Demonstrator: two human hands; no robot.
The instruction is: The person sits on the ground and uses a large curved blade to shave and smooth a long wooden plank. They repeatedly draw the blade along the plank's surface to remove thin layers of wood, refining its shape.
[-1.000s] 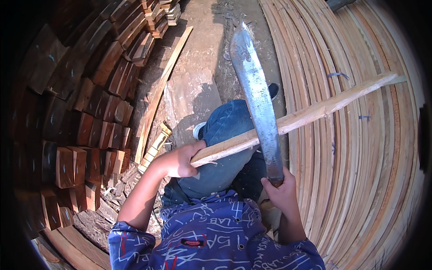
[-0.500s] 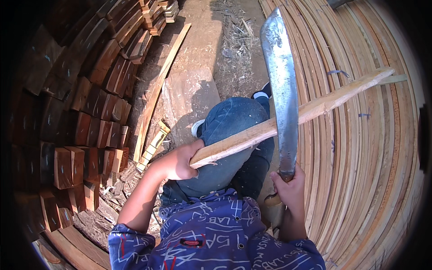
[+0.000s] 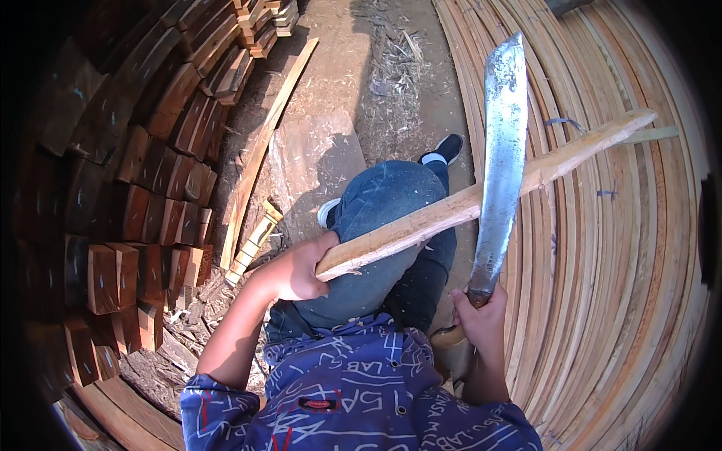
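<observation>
An outdoor timber yard: stacked reddish wood blocks point(image 3: 143, 195) on the left, bundled pale wooden strips point(image 3: 624, 301) on the right, wood shavings point(image 3: 391, 90) littering the dirt ground point(image 3: 331, 75).

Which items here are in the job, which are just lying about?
In use: wooden stick in left hand; machete in right hand, blade crossing the stick.

Lying about: stacked wood blocks, pile of long slats, loose plank on the ground, wood chips.

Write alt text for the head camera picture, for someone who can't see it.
A seated person's left hand grips a long pale wooden stick, while the right hand holds a broad machete crossing it. Stacked wood blocks stand left, thin slats lie right.
</observation>
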